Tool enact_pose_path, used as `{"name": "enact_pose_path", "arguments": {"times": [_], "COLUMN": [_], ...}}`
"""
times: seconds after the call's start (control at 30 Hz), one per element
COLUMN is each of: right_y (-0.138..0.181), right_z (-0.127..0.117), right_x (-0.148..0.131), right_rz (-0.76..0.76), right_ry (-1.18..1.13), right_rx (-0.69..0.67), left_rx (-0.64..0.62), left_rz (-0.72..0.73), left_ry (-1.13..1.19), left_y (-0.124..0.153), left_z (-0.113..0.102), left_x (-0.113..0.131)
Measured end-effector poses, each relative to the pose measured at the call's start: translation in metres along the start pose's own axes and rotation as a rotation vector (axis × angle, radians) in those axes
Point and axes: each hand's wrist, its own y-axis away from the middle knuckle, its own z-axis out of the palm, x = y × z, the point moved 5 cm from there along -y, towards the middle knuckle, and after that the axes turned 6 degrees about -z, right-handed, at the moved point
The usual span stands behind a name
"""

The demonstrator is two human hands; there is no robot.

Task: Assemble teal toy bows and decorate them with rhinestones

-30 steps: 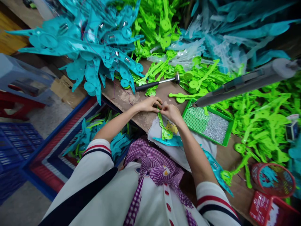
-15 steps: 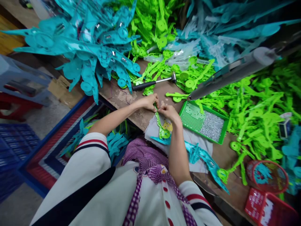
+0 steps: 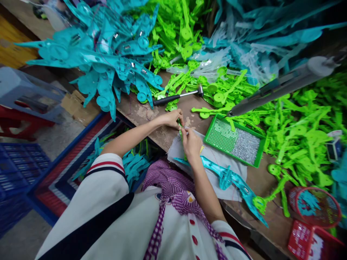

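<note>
Pinching a thin green plastic piece (image 3: 180, 127) between them, the left hand (image 3: 172, 118) and right hand (image 3: 191, 143) meet over a white cloth (image 3: 214, 159) at the surface's (image 3: 168, 137) edge, beside a green tray (image 3: 234, 140).

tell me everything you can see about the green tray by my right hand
The green tray is a shallow rectangular plastic tray with a raised rim, lying flat and skewed on the wooden bench. Its near-left half shows a fine dotted grid; the far-right half is filled with small silvery bits, too small to identify. A green plastic part overlaps its upper edge, and its lower edge appears to rest on the white cloth. The right hand is beside it, not touching.
</note>
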Motion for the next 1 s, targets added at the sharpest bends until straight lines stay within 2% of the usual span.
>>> {"name": "enact_pose_path", "arguments": {"times": [0.17,0.27,0.4,0.53,0.7,0.77,0.9,1.0], "right_y": [0.009,0.007,0.005,0.011,0.022,0.024,0.021,0.017], "right_z": [0.019,0.021,0.02,0.014,-0.008,-0.013,-0.014,-0.012], "right_x": [-0.014,-0.013,-0.014,-0.011,0.014,0.024,0.035,0.039], "right_rz": [-0.152,-0.168,-0.165,-0.153,0.056,0.122,0.102,0.068], "right_ry": [0.199,0.237,0.247,0.233,0.19,0.215,0.178,0.039], "right_rx": [-0.248,-0.292,-0.307,-0.306,-0.237,-0.251,-0.279,-0.186], "left_rx": [-0.014,-0.035,-0.068,-0.007,0.042,0.057,0.075,0.077], "left_rz": [0.015,0.029,0.034,0.006,0.027,0.035,0.053,0.052], "left_ry": [0.047,0.068,0.063,0.018,0.044,0.058,0.061,0.061], "left_y": [-0.003,-0.005,-0.004,-0.002,0.002,0.003,0.003,0.001], "left_z": [0.0,-0.002,-0.003,-0.001,0.003,0.003,0.004,0.006], "left_x": [-0.003,-0.003,-0.001,0.0,-0.002,-0.003,-0.004,-0.007]}}
